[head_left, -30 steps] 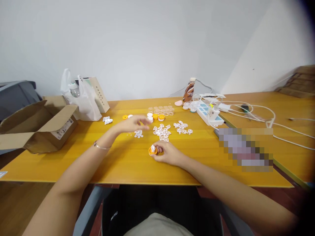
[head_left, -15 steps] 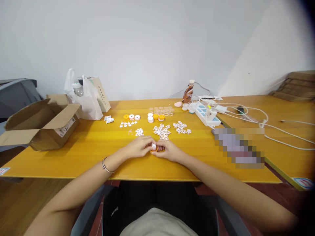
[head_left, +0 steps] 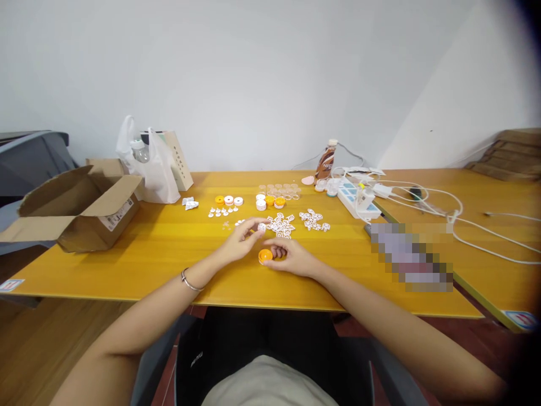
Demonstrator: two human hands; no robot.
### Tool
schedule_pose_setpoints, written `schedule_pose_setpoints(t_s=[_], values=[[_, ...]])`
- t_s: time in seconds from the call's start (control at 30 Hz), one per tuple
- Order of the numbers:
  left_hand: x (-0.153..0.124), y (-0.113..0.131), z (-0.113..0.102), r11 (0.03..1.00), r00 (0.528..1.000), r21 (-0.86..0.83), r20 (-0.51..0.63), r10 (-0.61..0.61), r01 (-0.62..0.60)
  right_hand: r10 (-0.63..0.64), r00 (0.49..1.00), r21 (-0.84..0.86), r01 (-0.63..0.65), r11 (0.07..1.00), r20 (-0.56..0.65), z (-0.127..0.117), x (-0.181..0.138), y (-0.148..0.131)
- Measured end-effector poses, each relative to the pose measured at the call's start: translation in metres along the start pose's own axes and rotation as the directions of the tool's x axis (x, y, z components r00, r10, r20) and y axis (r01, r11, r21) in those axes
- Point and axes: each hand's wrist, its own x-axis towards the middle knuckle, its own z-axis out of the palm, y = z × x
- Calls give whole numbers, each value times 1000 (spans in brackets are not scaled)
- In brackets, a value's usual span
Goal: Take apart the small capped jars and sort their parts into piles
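Note:
My left hand point(head_left: 243, 238) is raised near the middle of the table, a small white round piece point(head_left: 262, 227) pinched between thumb and fingers. Closer to the front edge, my right hand point(head_left: 291, 257) curls with its thumb and fingers at an orange round cap point(head_left: 266, 256), whose hollow side faces up. Just beyond my left hand lies a pile of white cut-out plastic pieces point(head_left: 279, 224), with a second cluster point(head_left: 313, 220) to its right. Small white discs point(head_left: 240, 223) are partly hidden behind my left hand.
Farther back are small white stemmed pieces point(head_left: 224, 212), orange and white rings point(head_left: 229, 201), stacked caps point(head_left: 269, 201) and clear rings point(head_left: 283, 190). An open carton point(head_left: 93, 225) and plastic bag point(head_left: 158, 175) stand left. A bottle point(head_left: 326, 160), power strip point(head_left: 355, 200) and cables are right.
My left hand has moved away from the orange cap, up and forward, with the white piece in its fingers. My right hand has stayed by the cap, whose inside now shows.

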Motion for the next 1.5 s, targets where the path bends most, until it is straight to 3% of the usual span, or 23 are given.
schedule_pose_setpoints(t_s=[0.1, 0.27, 0.47, 0.67, 0.9, 1.13, 1.3, 1.5], values=[[0, 3, 0, 998, 999, -61, 49, 14, -11, 43, 995, 63, -37, 997, -93, -1, 0, -1], [0, 2, 6, 945, 997, -323, 73, -17, 40, -38, 961, 180, 90, 980, -274, -5, 4, -7], [3, -5, 11, 837, 998, -543, 32, -52, 61, -130, 966, 162, 168, 972, -221, -16, 10, -19], [7, -8, 4, 874, 987, -472, -46, -154, 114, -217, 946, 130, 254, 959, -241, -16, 21, -21], [8, -7, 0, 951, 983, -267, -56, -175, 154, -82, 954, 292, 169, 941, -289, -3, 20, -9], [9, -11, 3, 965, 979, -218, -112, -173, 145, 20, 943, 375, 113, 920, -332, -2, 23, -3], [7, -14, 5, 984, 987, -152, -117, -109, 90, 38, 940, 341, 85, 936, -338, -1, 21, -1], [6, -11, 4, 975, 990, -205, -84, -109, 90, 36, 936, 322, 84, 943, -349, -3, 20, -4]])
